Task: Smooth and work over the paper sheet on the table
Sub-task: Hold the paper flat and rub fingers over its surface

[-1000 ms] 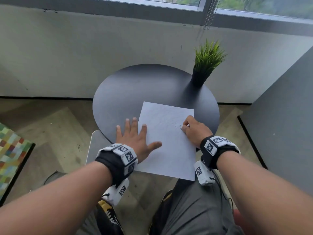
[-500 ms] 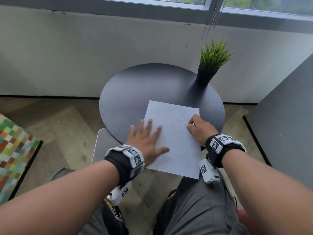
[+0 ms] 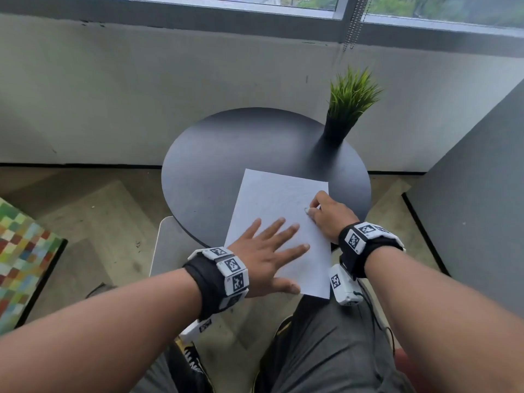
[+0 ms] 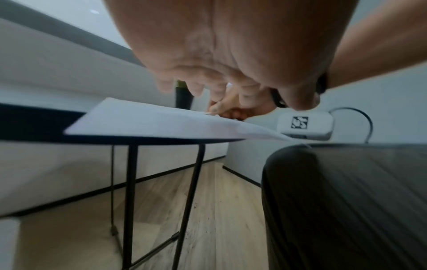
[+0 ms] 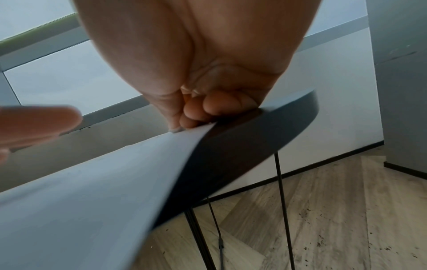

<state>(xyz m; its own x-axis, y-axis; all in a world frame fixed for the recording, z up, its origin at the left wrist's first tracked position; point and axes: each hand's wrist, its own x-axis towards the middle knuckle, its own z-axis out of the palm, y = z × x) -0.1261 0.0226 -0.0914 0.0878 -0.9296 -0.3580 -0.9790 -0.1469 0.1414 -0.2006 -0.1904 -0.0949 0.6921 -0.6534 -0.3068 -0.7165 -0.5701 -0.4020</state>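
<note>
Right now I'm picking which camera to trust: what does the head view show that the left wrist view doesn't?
Only the head view shows the left hand spread flat on the paper sheet, and the green plant.

Only the left wrist view shows the table legs and the sheet's near edge overhanging the table.

Both show the sheet, the round table, and the right hand curled at the sheet's right edge.

Office or home lounge corner: round black side table (image 3: 226,154), potted grass plant (image 3: 350,106), window (image 3: 255,1), wood-look floor (image 3: 93,211).
</note>
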